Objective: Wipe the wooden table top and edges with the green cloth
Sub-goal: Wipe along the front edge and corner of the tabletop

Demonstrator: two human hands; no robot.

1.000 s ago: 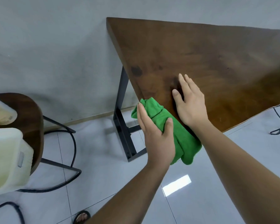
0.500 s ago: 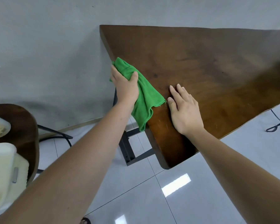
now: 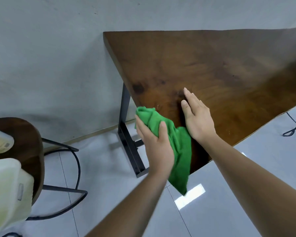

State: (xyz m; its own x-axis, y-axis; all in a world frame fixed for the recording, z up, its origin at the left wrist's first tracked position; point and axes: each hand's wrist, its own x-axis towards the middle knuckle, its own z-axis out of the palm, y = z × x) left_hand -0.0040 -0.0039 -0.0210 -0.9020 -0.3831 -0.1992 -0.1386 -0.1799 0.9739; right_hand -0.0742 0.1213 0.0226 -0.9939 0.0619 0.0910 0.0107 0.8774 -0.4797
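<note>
At table edge (image 3: pixel 126 79), left hand (image 3: pixel 156 146) grips green cloth (image 3: pixel 179 151).

A grey wall (image 3: pixel 50 57) before me, glossy pale floor tiles (image 3: pixel 101 168) below, and at my left a dark wooden stool (image 3: pixel 24 137).

arms: both bare to the frame edge | left hand (image 3: pixel 155 147): bare | right hand (image 3: pixel 198 119): bare

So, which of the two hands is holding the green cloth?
The left hand grips the green cloth; the right hand rests flat on the brown wooden table.
</note>
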